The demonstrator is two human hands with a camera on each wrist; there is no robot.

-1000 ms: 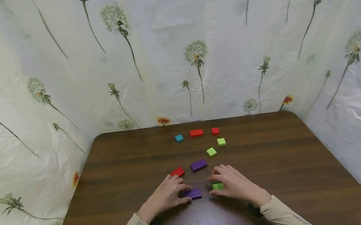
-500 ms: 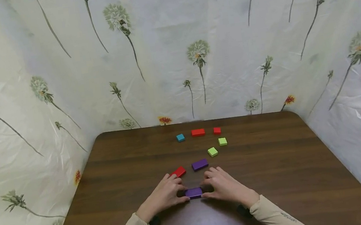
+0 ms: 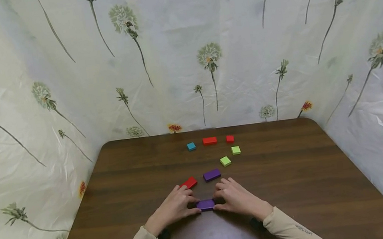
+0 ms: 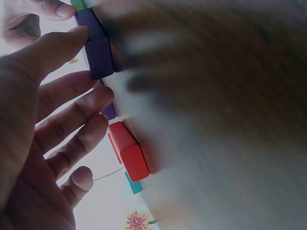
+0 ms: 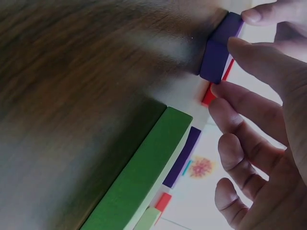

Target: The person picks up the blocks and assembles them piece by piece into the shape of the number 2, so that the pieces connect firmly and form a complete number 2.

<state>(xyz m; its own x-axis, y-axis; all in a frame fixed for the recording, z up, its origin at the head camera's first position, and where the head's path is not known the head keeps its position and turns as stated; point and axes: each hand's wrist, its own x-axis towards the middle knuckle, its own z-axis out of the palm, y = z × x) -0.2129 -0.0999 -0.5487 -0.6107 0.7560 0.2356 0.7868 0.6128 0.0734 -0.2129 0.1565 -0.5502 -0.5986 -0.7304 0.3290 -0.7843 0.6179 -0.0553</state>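
Observation:
A purple block [image 3: 205,205] lies flat on the table between the two hands. My left hand [image 3: 174,207] pinches its left end with thumb and index finger, the other fingers spread loosely. At the opposite end, the thumb and index finger of my right hand [image 3: 237,198] grip the same block. Beside the right hand, in the right wrist view, lies a long green block [image 5: 141,165]; that hand hides it from the head view. Just beyond the left fingers is a red block [image 3: 189,182], partly covered by them. A second purple block [image 3: 212,175] sits farther off.
Toward the back of the brown wooden table [image 3: 292,170] are two light green blocks [image 3: 225,161], a small blue block [image 3: 191,146], a long red block [image 3: 210,141] and a small red block [image 3: 230,139]. A flowered curtain [image 3: 169,58] hangs behind the table.
My right hand has moved left from over the green block to the purple block's right end and taken hold of it. The left hand has stayed at the left end.

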